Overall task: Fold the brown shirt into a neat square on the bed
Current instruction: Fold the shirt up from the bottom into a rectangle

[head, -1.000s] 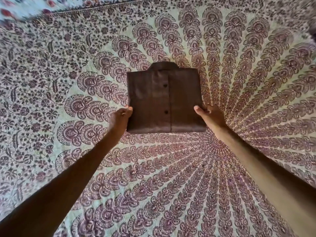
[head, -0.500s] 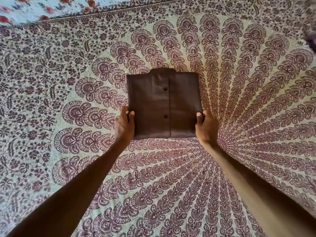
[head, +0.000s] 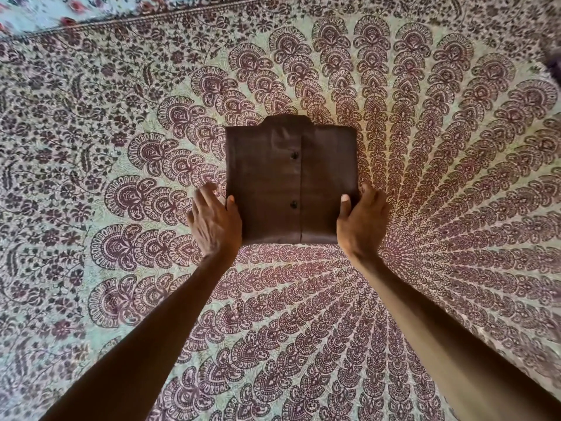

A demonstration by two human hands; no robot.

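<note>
Brackets the shirt [head: 291,177] between two bare hands near the middle of the bed [head: 121,86], on a cover printed with maroon fan shapes over pale green. Has the shirt lying flat and already folded to a near-square block: collar [head: 285,120] at the far edge, placket [head: 301,183] running down the middle towards the near edge, two dark buttons [head: 294,155] on it, one beyond the other. Rests the left hand [head: 212,221] at the near left corner, left thumb [head: 230,205] lying on top of the cloth, left fingers [head: 206,191] straight and spread on the bed just beside the shirt's left edge, curled round nothing. Places the right hand [head: 361,221] at the near right corner in much the same way: right thumb [head: 344,203] on top of the cloth, right fingers [head: 372,196] straight and close together along the right edge, touching it. Cannot tell whether those fingertips reach under the fold. Stretches both forearms [head: 145,335] in from the near side, bare, well apart at the elbows and nearer each other at the wrists. Leaves a floral cloth [head: 36,16] showing beyond the bed's border at the far left corner, and something dark [head: 555,63] at the far right edge, too blurred to name.
</note>
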